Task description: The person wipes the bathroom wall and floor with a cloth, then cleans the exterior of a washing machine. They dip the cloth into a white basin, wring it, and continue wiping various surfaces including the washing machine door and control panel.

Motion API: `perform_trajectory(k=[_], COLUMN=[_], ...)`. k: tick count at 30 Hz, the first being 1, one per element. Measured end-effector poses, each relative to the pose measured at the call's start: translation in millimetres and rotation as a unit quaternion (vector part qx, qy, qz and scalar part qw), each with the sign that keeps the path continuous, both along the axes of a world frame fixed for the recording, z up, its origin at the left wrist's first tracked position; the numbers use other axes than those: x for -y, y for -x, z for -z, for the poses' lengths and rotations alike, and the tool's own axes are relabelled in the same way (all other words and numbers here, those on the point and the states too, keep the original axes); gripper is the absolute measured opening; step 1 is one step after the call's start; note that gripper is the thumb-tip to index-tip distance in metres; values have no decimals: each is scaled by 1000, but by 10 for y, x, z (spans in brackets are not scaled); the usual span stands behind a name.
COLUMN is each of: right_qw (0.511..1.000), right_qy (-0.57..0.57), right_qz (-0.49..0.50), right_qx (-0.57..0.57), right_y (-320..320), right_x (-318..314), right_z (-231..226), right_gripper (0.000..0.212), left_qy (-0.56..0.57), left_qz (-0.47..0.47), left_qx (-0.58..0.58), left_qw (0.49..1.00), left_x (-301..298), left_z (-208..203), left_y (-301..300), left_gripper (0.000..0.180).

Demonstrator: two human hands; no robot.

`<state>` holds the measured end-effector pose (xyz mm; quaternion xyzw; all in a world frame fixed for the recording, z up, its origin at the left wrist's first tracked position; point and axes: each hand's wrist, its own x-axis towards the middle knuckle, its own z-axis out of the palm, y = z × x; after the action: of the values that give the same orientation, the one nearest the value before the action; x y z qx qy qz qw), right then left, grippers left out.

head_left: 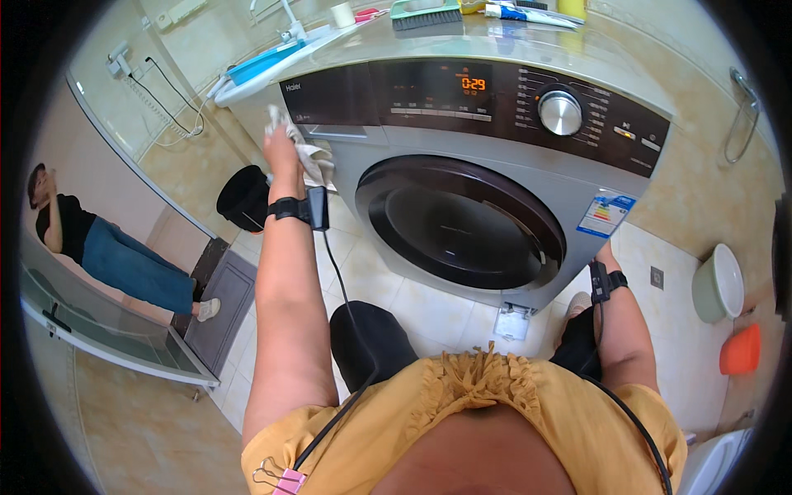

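A front-loading washing machine [371, 165] with a silver body, dark control panel and dark round door stands before me. At its upper left corner, my left hand [282, 153] is closed on a pale cloth [317, 165], which hangs down against the machine's left side. My right hand [607, 254] reaches low at the machine's right side; its fingers are hidden behind the machine's edge. Both wrists wear black bands with cables. The machine's door is closed, and its display is lit. At the bottom front, a small flap [512, 323] hangs open.
A brush [427, 18] and tubes lie on the machine's top. The sink [247, 92] holds a blue basin [268, 62]. A black bin [244, 198] stands left. A person stands in the doorway [136, 256]. Right are a pale green basin [716, 285] and an orange container [740, 350].
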<state>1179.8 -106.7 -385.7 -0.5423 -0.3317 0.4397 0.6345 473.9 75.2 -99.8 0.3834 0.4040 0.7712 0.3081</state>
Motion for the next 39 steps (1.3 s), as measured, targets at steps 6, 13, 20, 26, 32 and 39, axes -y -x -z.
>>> perform_trajectory(k=[6, 13, 20, 26, 32, 39], right_qw=[999, 999, 999, 994, 995, 998], right_qy=[11, 0, -28, -55, -57, -40], right_qz=[31, 21, 34, 55, 55, 45], right_qx=[-3, 28, -32, -79, -68, -12], right_y=[85, 42, 86, 168, 163, 114], right_x=[-43, -42, -4, 68, 81, 40], right_z=[-49, -28, -71, -143, -126, -99], right_gripper=[33, 35, 34, 35, 35, 35], left_qy=[-97, -291, -287, -100, -141, -270], left_qz=[-143, -246, -282, -302, -293, -239], left_qx=[138, -489, -540, -375, -328, -600], left_qw=[975, 785, 739, 871, 887, 714], left_x=[629, 1341, 977, 433, 872, 1317], left_z=[262, -406, -415, -437, -299, -164], left_y=[-245, -1209, -1279, -515, -543, -1435], left_gripper=[28, 51, 55, 36, 33, 60])
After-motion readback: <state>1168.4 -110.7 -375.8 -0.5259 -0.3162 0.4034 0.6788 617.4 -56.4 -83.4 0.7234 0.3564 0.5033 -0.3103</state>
